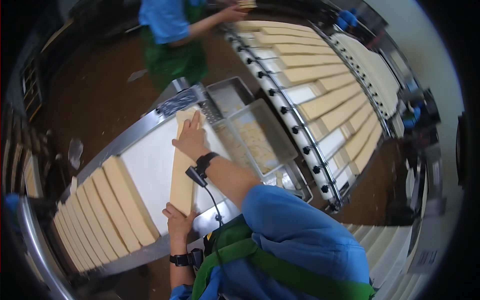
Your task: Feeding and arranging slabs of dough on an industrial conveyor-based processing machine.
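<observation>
A long, narrow stack of pale dough sheets (183, 176) lies on a white work surface (144, 165). My right hand (192, 138) rests over its far end, fingers spread along the top and thumb at the left edge, beside loose pieces of sheet. My left hand (179, 225) grips the near end, thumb at the right corner. Both wrists wear black straps with small devices; a cable hangs from the right one. To the left, several similar dough stacks (129, 202) lie side by side. The undersides of my hands are hidden.
Grey trays with dough scraps (257, 144) stand right of the work surface. Beyond them runs a conveyor (288, 116) carrying many pale strips, with black knobs along its rail. Another person (170, 33) in blue and green stands at the top, holding a small stack. White panels stand at lower right.
</observation>
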A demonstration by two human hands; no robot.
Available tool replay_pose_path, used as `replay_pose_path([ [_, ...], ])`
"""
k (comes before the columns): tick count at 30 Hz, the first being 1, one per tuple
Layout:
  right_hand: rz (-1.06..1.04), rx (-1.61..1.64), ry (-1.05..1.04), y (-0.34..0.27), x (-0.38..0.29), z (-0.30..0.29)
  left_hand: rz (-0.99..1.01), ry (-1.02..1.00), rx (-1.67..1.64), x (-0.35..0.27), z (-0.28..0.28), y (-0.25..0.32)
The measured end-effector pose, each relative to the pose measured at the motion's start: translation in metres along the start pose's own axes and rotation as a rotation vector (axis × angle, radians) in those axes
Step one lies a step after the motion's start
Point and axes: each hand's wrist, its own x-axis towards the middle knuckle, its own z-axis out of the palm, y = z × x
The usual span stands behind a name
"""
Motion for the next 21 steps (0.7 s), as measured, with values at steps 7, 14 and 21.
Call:
replay_pose_path([
  [7,0.298,0.774,0.423,0.151,-0.031,-0.044,0.284,0.348,-0.105,0.022,0.061,0.076],
  [14,0.417,0.811,0.757,0.317,-0.016,-0.123,0.626,0.408,-0.163,0.056,0.088,0.228],
  [21,0.606,0.694,0.490,0.452,0.033,-0.173,0.897,0.354,-0.172,0.113,0.109,0.343],
])
